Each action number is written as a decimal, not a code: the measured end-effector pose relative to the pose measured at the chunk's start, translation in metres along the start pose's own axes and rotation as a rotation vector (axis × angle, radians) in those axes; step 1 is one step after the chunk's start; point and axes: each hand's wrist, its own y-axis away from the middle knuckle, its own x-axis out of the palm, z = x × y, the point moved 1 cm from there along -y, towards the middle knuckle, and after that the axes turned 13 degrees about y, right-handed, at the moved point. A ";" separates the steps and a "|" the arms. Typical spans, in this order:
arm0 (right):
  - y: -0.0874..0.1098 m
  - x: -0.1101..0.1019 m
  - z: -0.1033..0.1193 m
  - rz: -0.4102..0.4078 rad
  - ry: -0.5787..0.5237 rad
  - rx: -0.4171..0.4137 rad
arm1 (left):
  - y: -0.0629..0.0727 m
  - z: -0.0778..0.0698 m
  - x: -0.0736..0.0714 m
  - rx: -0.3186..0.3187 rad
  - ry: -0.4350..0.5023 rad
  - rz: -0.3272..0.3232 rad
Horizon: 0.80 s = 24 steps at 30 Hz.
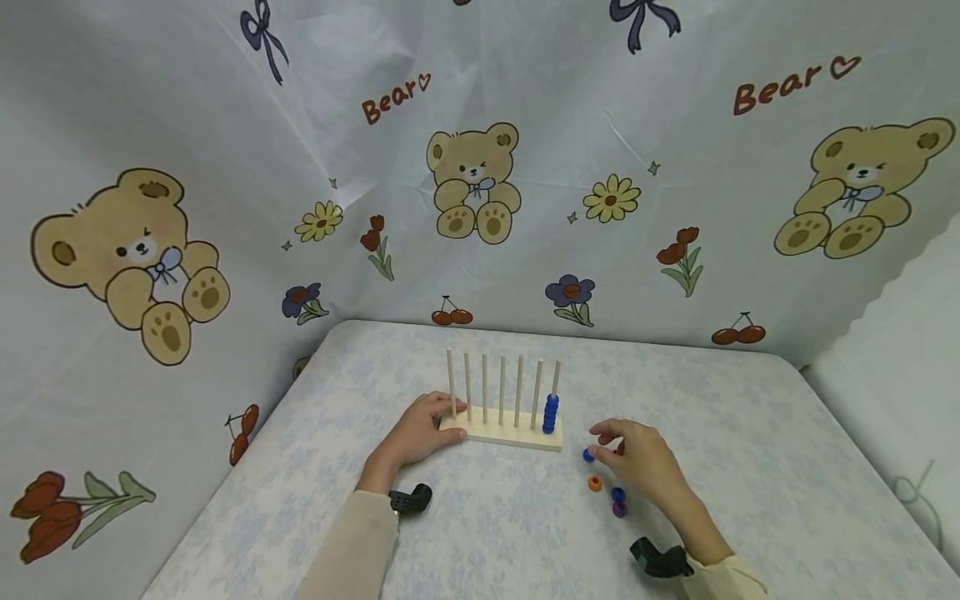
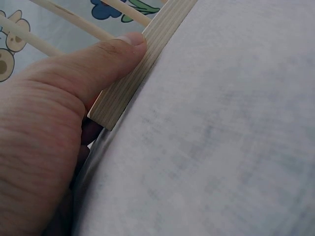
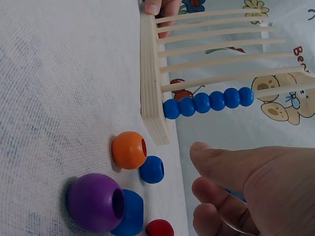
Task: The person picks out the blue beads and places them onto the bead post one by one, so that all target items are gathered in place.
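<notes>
A pale wooden peg stand [image 1: 501,429] has a row of upright pegs, with several blue beads [image 1: 551,414] stacked on the rightmost one. My left hand [image 1: 423,429] grips the left end of its base, thumb [image 2: 115,56] along the front edge and fingers behind. To the right of the stand, my right hand [image 1: 637,457] hovers over loose beads with thumb and fingers apart and nothing seen between them. A blue bead [image 3: 151,169] lies on the table near its fingertips in the head view, beside an orange bead [image 3: 129,150].
Closer to the right wrist lie a purple bead [image 3: 96,202], another blue bead [image 3: 132,214] and a red bead [image 3: 160,228]. A pale mottled cloth covers the table [image 1: 510,525]. Behind it hangs a bear-print curtain [image 1: 540,167].
</notes>
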 end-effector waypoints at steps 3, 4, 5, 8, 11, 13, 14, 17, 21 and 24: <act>0.000 0.001 -0.001 0.013 0.001 0.002 | 0.000 0.000 0.000 0.001 -0.005 0.002; 0.000 0.001 -0.001 0.016 0.000 0.002 | 0.000 0.000 0.000 -0.001 -0.004 0.002; -0.001 0.001 -0.001 0.020 0.000 0.002 | 0.000 -0.001 0.000 -0.003 -0.003 0.002; -0.001 0.003 -0.001 0.029 0.008 0.006 | 0.000 -0.001 0.000 -0.001 0.002 -0.002; -0.002 0.005 -0.001 0.038 0.020 0.012 | 0.000 -0.002 0.000 -0.004 -0.002 -0.002; -0.002 0.006 -0.002 0.040 0.024 0.012 | 0.000 -0.002 0.000 -0.003 -0.005 -0.001; -0.002 0.007 -0.002 0.038 0.026 0.009 | 0.000 -0.002 0.000 -0.002 -0.009 -0.002; -0.002 0.007 -0.001 0.037 0.027 -0.002 | -0.001 -0.002 0.000 -0.002 -0.014 -0.009; -0.001 0.008 -0.002 0.042 0.030 -0.014 | -0.002 -0.001 0.001 -0.005 -0.016 -0.013; -0.002 0.009 -0.002 0.049 0.034 -0.015 | -0.002 -0.001 0.001 -0.008 -0.017 -0.017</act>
